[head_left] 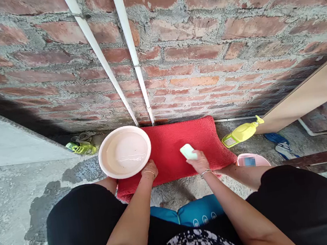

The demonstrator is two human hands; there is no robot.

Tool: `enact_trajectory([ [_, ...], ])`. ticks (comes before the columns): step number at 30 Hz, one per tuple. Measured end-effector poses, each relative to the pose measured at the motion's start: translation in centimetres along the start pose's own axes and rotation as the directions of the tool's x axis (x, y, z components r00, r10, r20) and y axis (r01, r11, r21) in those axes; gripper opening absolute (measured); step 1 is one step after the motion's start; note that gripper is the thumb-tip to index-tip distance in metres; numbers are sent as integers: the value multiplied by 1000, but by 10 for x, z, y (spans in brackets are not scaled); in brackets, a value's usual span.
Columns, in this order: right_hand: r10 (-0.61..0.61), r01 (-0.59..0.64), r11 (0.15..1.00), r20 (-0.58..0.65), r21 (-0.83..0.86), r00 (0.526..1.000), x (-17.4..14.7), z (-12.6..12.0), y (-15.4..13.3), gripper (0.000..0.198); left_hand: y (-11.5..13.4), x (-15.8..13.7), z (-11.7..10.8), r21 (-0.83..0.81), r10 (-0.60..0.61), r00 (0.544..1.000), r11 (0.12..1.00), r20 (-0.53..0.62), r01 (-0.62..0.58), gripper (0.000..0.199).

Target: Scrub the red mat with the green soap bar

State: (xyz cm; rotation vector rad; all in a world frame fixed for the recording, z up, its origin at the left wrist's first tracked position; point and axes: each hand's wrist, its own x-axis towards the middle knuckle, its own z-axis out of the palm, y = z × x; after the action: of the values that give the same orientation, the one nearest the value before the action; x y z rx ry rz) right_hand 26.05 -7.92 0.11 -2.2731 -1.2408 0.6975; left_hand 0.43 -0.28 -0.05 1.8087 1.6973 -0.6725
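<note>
At the left end of a red mat [169, 149] there is a round, pale pink basin [128, 172] with some water in it. My left hand [149, 168] is closed at the basin's near right rim, its fingertips largely hidden. Over the right part of the mat, my right hand [200, 162] grips a pale green block with rounded corners [188, 152], shaped like a bar of soap. Both my forearms reach forward between my knees.
A yellow pump bottle [240, 134] leans at the mat's right end, near a pink tub [263, 159] with blurred contents. On the left lies a green bottle [83, 148] by wet concrete [40, 209]. White pipes [136, 62] run down the brick wall [191, 55].
</note>
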Motion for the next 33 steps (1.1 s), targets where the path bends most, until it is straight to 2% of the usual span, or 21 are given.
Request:
enact_trajectory([
  [3, -172, 200, 972, 204, -126, 964, -10, 26, -35, 50, 0, -5, -2, 66, -8, 999, 998, -42, 11, 44],
  [4, -199, 245, 955, 252, -168, 947, -11, 29, -40, 50, 0, -6, -2, 82, -7, 999, 997, -48, 11, 44],
  [6, -190, 259, 941, 289, -220, 938, -9, 26, -39, 49, 0, -7, -2, 105, -6, 999, 994, -54, 11, 43],
  [8, -113, 179, 953, 263, -243, 958, -2, 13, -26, 49, 0, -7, -1, 118, -6, 998, 993, -55, 13, 41],
  [10, 11, 35, 970, 185, -240, 983, 6, -5, -5, 50, 0, -7, 1, 120, -7, 999, 993, -50, 13, 39],
  [13, 180, -168, 961, 39, -218, 983, 16, -30, 21, 53, 0, -6, 3, 119, 1, 999, 993, -36, 3, 39],
  [16, 218, -227, 954, -68, -196, 974, 19, -39, 21, 55, 2, -8, 4, 134, 11, 1000, 991, -29, -7, 38],
  [18, 137, -146, 970, -59, -196, 989, 17, -34, 6, 55, 4, -10, 4, 150, 14, 1000, 989, -24, -11, 38],
  [20, 13, -8, 974, 21, -225, 1000, 12, -25, -14, 54, 6, -14, 4, 167, 14, 1000, 986, -17, -11, 37],
  [24, -136, 207, 926, 231, -317, 963, -2, -4, -43, 52, 8, -22, 8, 188, 51, 999, 981, -9, -48, 37],
  [28, -162, 295, 883, 354, -364, 921, -9, 3, -49, 53, 14, -36, 14, 220, 127, 992, 967, 9, -126, 32],
  [33, -120, 282, 893, 420, -351, 900, -7, -7, -48, 63, 23, -53, 23, 256, 187, 981, 948, 44, -192, 26],
])
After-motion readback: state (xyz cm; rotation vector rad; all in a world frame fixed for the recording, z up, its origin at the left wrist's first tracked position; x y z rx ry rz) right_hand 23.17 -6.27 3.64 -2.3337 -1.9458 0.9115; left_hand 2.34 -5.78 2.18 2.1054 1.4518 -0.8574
